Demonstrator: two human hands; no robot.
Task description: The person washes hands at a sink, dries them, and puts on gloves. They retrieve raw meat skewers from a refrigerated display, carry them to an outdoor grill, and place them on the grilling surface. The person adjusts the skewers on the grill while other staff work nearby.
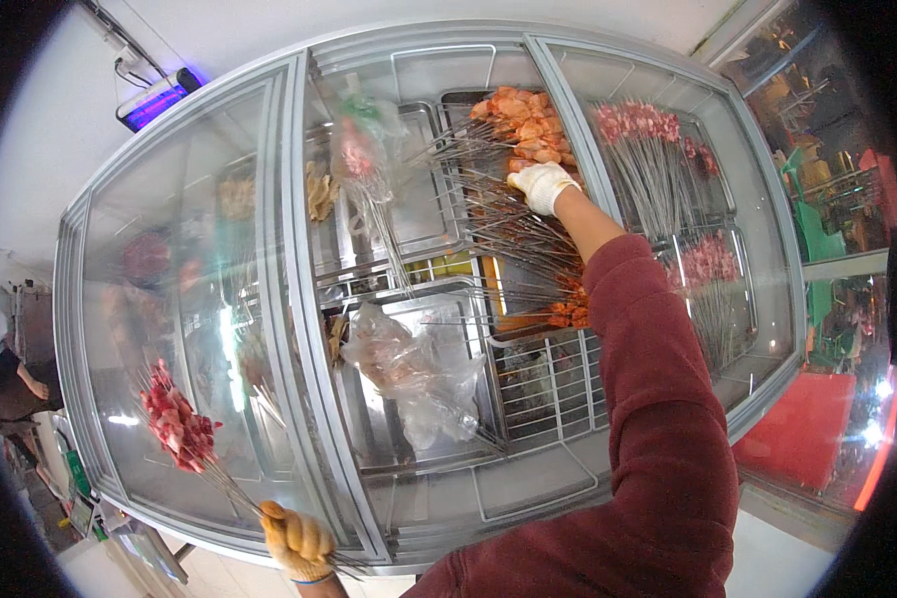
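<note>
My left hand (297, 540), in a yellow-stained work glove, is closed around a bundle of metal skewers with raw red meat (176, 422) at their far ends. The bundle is above the left glass of a display freezer. My right hand (544, 187), in a white glove, reaches through the open middle section. It touches the lower end of a pile of orange marinated meat skewers (527, 119) on a metal tray; whether its fingers grip one cannot be told. More skewers with orange-red meat (570, 303) lie nearer, partly behind my sleeve.
A plastic bag of meat skewers (362, 161) and a clear bag (411, 366) lie on trays at the middle left. Sliding glass frames (310, 299) border the opening. Raw meat skewers (639, 123) show under the right glass. A wire rack (553, 385) stands below.
</note>
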